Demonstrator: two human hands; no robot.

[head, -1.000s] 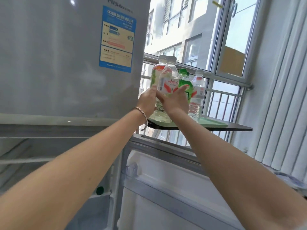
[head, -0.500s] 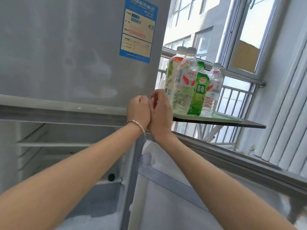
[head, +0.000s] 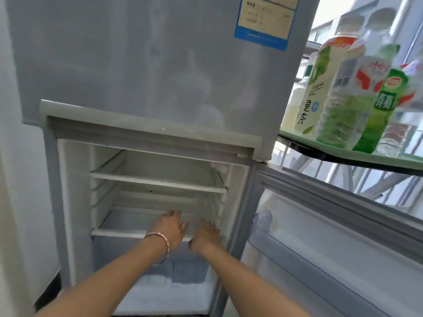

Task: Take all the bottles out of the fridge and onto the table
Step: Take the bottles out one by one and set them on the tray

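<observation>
Left hand (head: 171, 228) fingers (head: 175, 213) apart and empty, right hand (head: 206, 236) too blurred to tell, I'd feel along the shelf (head: 119, 233) to its back corners for anything left.

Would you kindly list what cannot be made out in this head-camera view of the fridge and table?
In the head view:
- The bottles on the table overlap and blur, and the right edge crops the rightmost; their count is unclear.
- The sticker is cut by the top edge; its print is blurred.
- The bottom compartment is partly hidden behind both forearms.
- Blur hides whether the left hand or right hand touches the shelf.
</observation>
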